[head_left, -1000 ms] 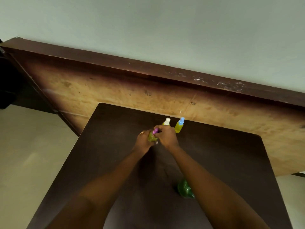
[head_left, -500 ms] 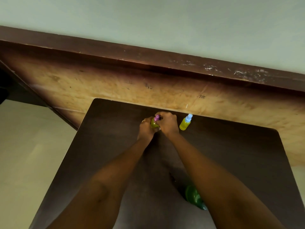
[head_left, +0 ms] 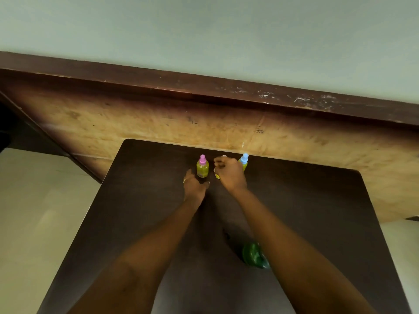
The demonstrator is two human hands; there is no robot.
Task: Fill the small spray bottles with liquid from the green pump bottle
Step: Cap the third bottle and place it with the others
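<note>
A wide dark-brown wooden surface [head_left: 317, 211] is carrying everything, its far edge butting against a worn tan board [head_left: 136, 123]. A translucent green pump bottle [head_left: 252, 256] is sitting near the front, partly hidden under the right forearm. The right hand [head_left: 230, 172] is curling around a small yellow-filled bottle [head_left: 217, 176] (mostly hidden, only a sliver showing). The left hand [head_left: 193, 185] is cupping loosely at the foot of an upright pink-capped small spray bottle [head_left: 202, 168] of yellow-green liquid; whether it is gripping cannot be told. A blue-capped small spray bottle [head_left: 244, 158] is standing just beside the right hand, near the far edge.
</note>
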